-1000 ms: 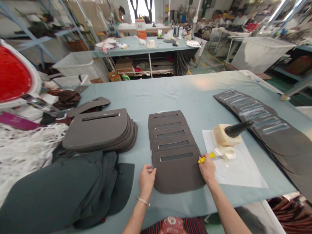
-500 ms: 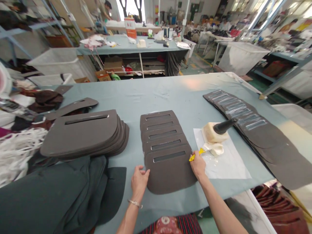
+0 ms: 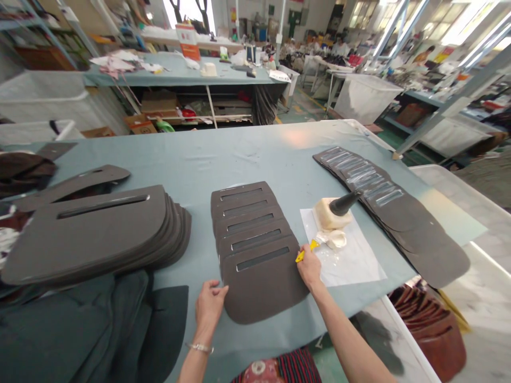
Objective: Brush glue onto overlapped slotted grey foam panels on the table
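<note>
In front of me several dark grey panels (image 3: 259, 284) overlap in a stepped row, each with a long slot near its far edge. My left hand (image 3: 209, 308) is beside the left edge of the nearest panel, fingers loosely bent and apart, holding nothing. At the right edge, my right hand (image 3: 310, 267) grips the yellow handle of a brush (image 3: 306, 251). The brush head points away, toward a whitish, paste-covered lump (image 3: 336, 239) on a white sheet (image 3: 353, 266). Behind that lump stands a cream block-shaped container (image 3: 325, 214) with a black conical nozzle (image 3: 344, 203).
A thick stack of grey slotted panels (image 3: 99, 229) lies to the left, above dark green fabric (image 3: 72, 330). More panels with shiny slots (image 3: 403, 229) fan out on the right. Brown pieces (image 3: 433, 335) are below the table's right side. Another table (image 3: 159, 77) stands beyond.
The view has turned to the right, so the table's contents appear shifted left. My left hand has drawn slightly away from the panel edge. My right hand still holds the brush.
</note>
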Demonstrator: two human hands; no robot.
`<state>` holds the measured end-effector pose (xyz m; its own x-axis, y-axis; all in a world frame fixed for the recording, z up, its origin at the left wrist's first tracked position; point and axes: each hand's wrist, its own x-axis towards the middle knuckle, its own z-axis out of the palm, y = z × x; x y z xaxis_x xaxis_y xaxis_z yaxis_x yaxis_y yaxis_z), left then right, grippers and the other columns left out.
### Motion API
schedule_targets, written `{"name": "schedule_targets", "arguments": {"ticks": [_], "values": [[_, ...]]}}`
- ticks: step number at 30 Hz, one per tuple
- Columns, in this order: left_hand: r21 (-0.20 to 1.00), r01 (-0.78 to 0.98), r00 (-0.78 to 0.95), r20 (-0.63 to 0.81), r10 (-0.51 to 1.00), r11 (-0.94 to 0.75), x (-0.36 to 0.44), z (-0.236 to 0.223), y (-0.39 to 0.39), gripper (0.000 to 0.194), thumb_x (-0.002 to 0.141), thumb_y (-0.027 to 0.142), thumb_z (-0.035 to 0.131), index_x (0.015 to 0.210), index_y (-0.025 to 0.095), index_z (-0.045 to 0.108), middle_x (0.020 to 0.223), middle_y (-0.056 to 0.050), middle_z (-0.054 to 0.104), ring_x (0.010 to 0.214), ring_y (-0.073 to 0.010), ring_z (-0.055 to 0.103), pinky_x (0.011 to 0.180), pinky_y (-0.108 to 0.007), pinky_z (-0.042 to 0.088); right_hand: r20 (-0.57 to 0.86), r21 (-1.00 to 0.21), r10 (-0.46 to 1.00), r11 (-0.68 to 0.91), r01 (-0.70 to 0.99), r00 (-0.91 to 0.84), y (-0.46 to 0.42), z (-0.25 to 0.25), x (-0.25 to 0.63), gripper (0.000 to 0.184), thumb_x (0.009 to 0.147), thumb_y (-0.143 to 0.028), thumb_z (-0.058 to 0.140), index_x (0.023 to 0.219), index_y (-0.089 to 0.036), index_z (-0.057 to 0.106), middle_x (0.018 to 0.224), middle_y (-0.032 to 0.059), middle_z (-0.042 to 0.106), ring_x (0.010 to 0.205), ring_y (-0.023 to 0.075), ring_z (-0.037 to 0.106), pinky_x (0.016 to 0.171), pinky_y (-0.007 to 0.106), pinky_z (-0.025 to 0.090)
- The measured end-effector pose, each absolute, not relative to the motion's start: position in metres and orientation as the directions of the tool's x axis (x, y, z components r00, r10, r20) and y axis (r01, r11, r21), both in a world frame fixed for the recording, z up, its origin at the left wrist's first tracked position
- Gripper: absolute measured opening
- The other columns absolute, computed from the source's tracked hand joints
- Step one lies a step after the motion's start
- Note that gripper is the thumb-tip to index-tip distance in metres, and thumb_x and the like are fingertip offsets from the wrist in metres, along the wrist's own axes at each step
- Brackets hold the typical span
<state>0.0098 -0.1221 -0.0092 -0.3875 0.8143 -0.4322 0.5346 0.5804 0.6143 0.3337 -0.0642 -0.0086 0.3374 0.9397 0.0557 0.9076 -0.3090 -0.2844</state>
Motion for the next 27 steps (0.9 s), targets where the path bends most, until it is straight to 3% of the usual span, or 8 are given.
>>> {"name": "schedule_targets", "arguments": {"ticks": [16,27], "values": [[0.615,0.555,-0.4,-0.394,0.828,0.561,0.018,0.006,-0.129,0.026,0.075,0.034,0.059,0.097,0.021,0.055,0.079,-0.004,0.071,0.076,-0.0203,0.066,0.068,-0.029,0.042,0.012,-0.226,0.949,-0.304,0.926,0.314,-0.061,-0.011,0.331,0.008,0.09,-0.023,0.051,0.096,-0.019,0.055,0.071,-0.0022,0.045,0.057,0.0089,0.031,0.053,0.025,0.013],[0.598,0.582,-0.384,-0.395,0.835,0.551,0.016,0.003,-0.128,0.027,0.076,0.037,0.059,0.097,0.021,0.055,0.081,-0.005,0.072,0.079,-0.0233,0.066,0.07,-0.031,0.043,0.06,-0.204,0.951,-0.285,0.937,0.302,-0.063,-0.009,0.33,0.009,0.09,-0.02,0.05,0.096,-0.018,0.056,0.072,-0.001,0.047,0.059,0.0092,0.033,0.054,0.025,0.013]]}}
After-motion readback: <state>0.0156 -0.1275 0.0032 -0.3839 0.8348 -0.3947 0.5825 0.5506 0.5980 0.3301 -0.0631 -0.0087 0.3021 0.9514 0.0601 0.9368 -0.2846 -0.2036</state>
